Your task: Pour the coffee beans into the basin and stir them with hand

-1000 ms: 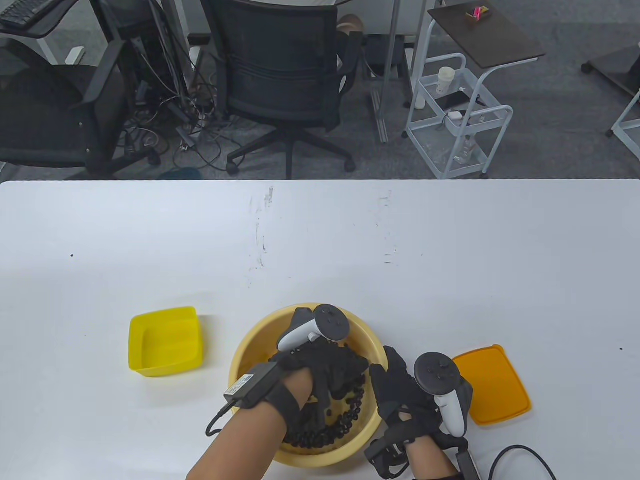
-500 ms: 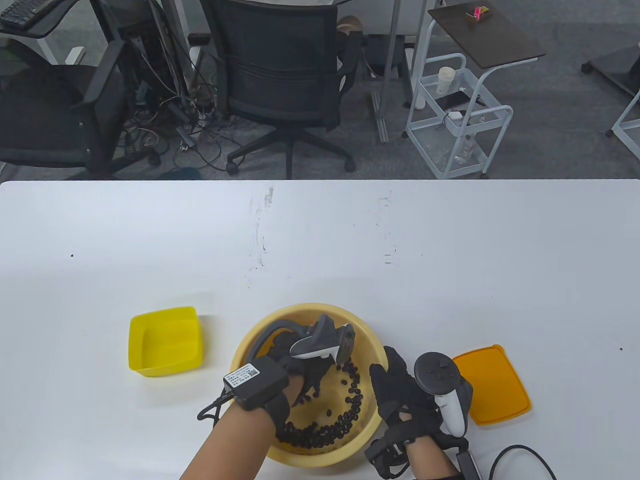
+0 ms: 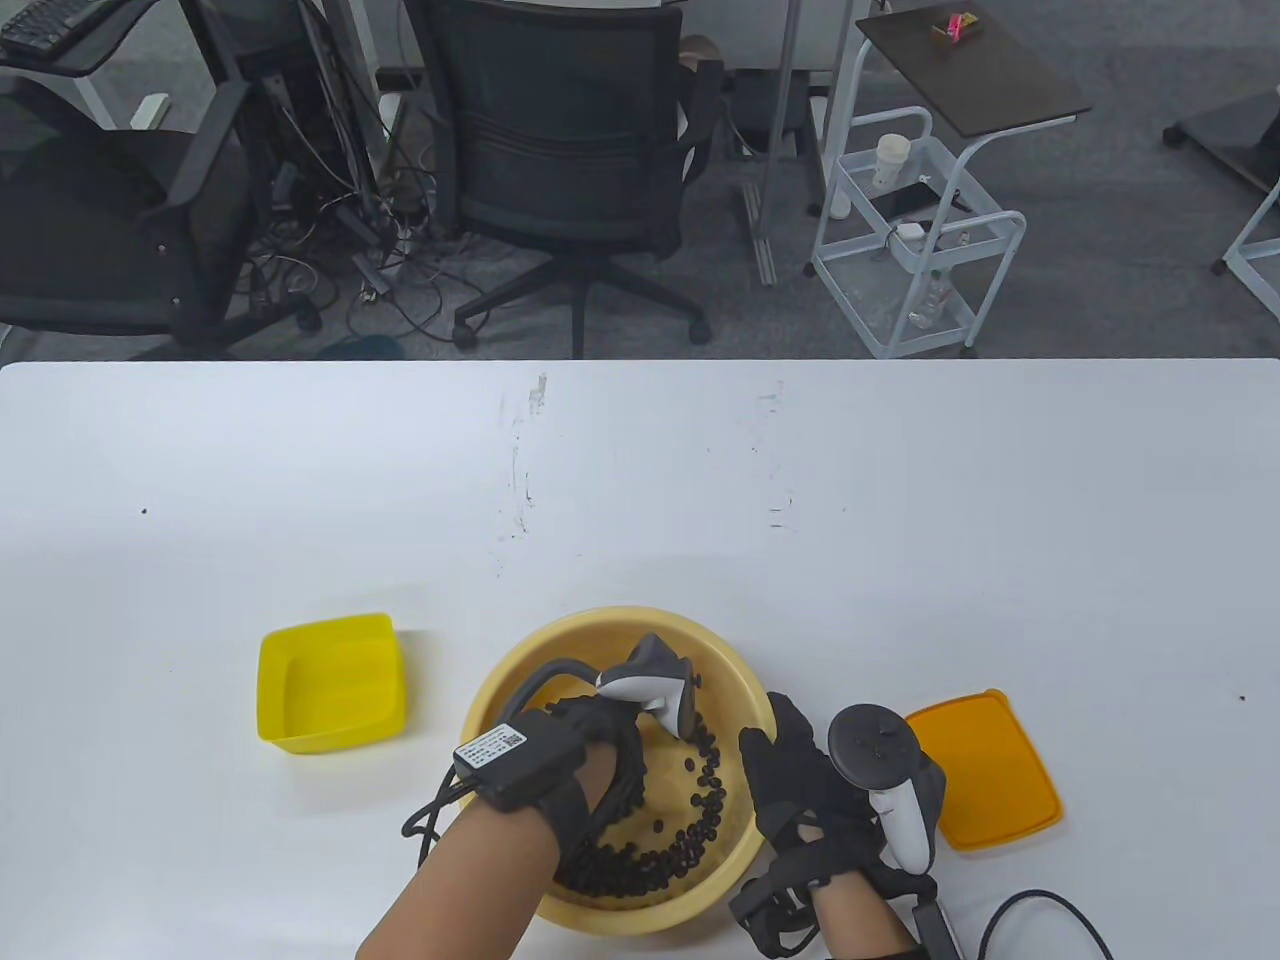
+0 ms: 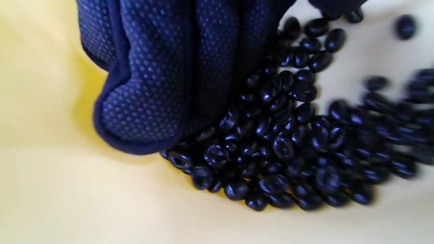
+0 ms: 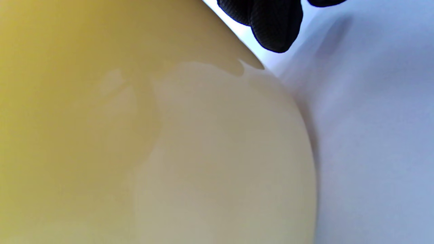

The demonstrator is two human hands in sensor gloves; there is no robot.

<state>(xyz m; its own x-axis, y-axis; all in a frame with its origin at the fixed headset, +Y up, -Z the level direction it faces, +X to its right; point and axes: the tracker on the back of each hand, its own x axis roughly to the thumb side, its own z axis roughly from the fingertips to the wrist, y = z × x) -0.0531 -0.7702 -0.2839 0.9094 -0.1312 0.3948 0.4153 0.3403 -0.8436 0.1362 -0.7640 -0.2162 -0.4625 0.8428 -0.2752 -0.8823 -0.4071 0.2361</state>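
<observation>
The table camera is looking down from above the near edge. Both wrist cameras are sitting very close to the basin point(image 3: 500, 690): left inside it, right against its outer wall.

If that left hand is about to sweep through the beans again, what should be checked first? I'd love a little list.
1. Beans are in the basin: ok. The coffee beans lie along the near and right inner wall of the basin.
2. Left hand is in contact with the beans: ok. The left hand is inside the basin, and its fingers push against the pile.
3. Basin is steadied: ok. The right hand rests against the basin's right outer wall.
4. Beans spilled on the table: cannot tell; a few dark specks are too small to name.
5. Yellow container is out of the way: ok, left of the basin and apart from it.
6. Orange lid: ok, flat at right.
</observation>
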